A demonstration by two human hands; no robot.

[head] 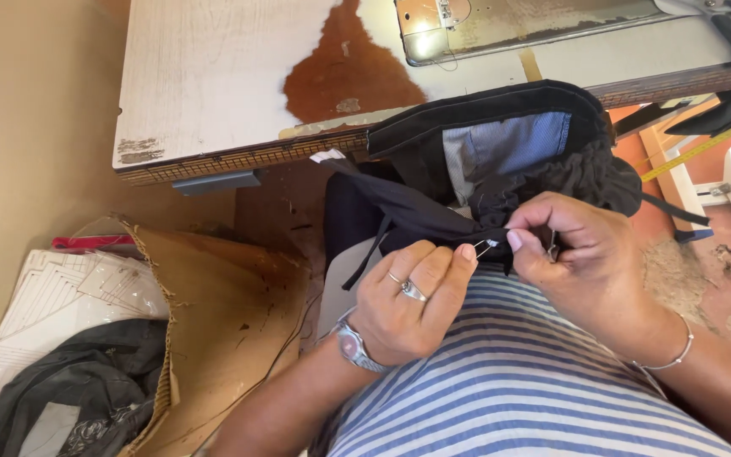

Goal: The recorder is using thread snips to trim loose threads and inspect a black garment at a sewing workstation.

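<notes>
A black garment (484,144) with a blue-striped lining hangs from the table edge down into my lap. My left hand (412,296), with a ring and a wristwatch, pinches the garment's black hem. My right hand (581,258), wearing a thin bracelet, grips the bunched fabric right beside it. A small metal pin or needle (486,247) shows between the two thumbs, along with a small metal tool (553,245) between my right fingers. My blue-and-white striped shirt (518,381) fills the lower frame.
A worn white sewing table (213,76) with a brown peeled patch stands ahead, a sewing machine base (509,25) on it. A torn cardboard box (205,330) with dark cloth and white papers sits on the floor at left. A yellow measuring tape (704,144) hangs at right.
</notes>
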